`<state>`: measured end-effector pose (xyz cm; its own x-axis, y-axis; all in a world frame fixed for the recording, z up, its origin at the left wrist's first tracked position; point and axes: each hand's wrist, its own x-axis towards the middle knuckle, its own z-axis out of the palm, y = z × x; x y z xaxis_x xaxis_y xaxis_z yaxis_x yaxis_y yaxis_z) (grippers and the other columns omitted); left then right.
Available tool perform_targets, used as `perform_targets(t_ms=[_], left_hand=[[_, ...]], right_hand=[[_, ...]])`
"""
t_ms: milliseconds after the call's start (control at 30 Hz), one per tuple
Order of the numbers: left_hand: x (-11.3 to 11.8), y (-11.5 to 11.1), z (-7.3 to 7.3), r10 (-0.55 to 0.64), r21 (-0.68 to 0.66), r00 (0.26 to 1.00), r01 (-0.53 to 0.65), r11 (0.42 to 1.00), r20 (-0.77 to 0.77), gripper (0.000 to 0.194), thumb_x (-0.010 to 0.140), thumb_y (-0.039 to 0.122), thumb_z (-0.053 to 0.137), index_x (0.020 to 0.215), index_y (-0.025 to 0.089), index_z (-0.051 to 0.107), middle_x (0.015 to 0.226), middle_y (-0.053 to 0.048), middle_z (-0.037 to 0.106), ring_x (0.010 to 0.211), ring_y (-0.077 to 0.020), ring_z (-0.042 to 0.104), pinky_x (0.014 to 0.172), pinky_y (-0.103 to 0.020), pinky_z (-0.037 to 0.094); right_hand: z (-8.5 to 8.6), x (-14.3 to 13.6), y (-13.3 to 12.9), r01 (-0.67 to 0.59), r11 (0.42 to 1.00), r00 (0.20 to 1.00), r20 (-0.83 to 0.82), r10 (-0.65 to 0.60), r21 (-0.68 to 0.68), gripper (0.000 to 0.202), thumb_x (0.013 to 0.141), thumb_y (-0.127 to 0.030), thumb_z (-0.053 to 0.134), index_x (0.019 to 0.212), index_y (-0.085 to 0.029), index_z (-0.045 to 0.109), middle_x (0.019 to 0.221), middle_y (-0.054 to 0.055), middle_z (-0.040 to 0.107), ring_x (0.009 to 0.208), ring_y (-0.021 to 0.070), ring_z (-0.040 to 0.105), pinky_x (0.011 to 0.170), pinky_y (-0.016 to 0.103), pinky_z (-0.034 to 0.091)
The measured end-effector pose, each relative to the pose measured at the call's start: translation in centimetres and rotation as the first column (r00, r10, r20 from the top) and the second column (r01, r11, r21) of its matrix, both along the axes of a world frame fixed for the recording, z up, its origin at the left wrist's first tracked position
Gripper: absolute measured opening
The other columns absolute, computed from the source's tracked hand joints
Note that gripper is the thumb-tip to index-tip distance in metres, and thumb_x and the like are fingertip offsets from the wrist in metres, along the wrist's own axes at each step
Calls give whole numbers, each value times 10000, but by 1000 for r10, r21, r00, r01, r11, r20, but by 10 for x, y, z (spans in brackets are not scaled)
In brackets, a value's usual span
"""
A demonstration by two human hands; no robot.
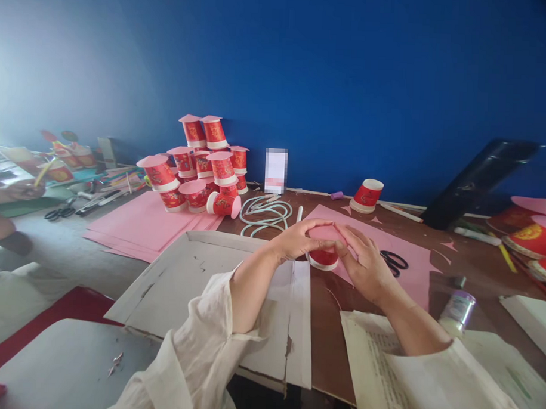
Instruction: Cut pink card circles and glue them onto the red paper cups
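Note:
Both my hands are at a pink paper disc (324, 232) lying over the base of a red paper cup (323, 258), whose white rim is down on the brown table. My left hand (296, 240) grips the disc's left edge, thumb in front and fingers along the back. From the right, my right hand (365, 261) holds the opposite edge, its fingertips meeting those of the left. Under and behind the hands lies a pink paper sheet (401, 251). Black-handled scissors (394, 263) rest on it, partly hidden by my right hand.
Stacked red cups (195, 187) with pink discs stand back left, beside pink sheets (133, 223) and a coiled pale cable (266, 215). A cardboard tray (216, 286) is front left. A glue bottle (460, 309) and a black cylinder (475, 182) stand right. At far left is another person's hand (20, 190).

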<state>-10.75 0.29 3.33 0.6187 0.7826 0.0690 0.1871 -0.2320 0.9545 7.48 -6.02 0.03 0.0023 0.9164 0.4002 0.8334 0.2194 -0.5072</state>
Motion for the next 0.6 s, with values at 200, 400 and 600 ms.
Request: perform_targets(t_ms=[200,400,600], left_hand=[[0,-1,0,-1,-9,1000,1,1000,2,710,688,524,731,1316,250,546,1339,-67,552,1173,-260,542,1059,-376,369],[-1,-1,0,1,-10,1000,-1,1000,0,716,687,536,728,1314,240,547,1350,-77,548,1218,-271,517,1075,-377,356],[-6,-2,3,-10,-37,999,11,999,39,982,637,515,774,1471,264,321,1556,-90,279,1430,-312,235,1145,-441,241]], right_hand=[[-1,3,2,-28,1000,999,-16,28,6,572,938,-558,358,1370,-210,497,1394,101,510,1281,300,435,1066,509,338],[-1,3,2,-54,998,998,-35,55,30,540,939,-541,388,1357,-221,508,1373,91,534,1264,278,462,1062,486,354],[-2,0,1,-47,998,996,-72,50,39,530,929,-534,424,1370,-248,497,1399,80,515,1293,275,444,1079,485,342]])
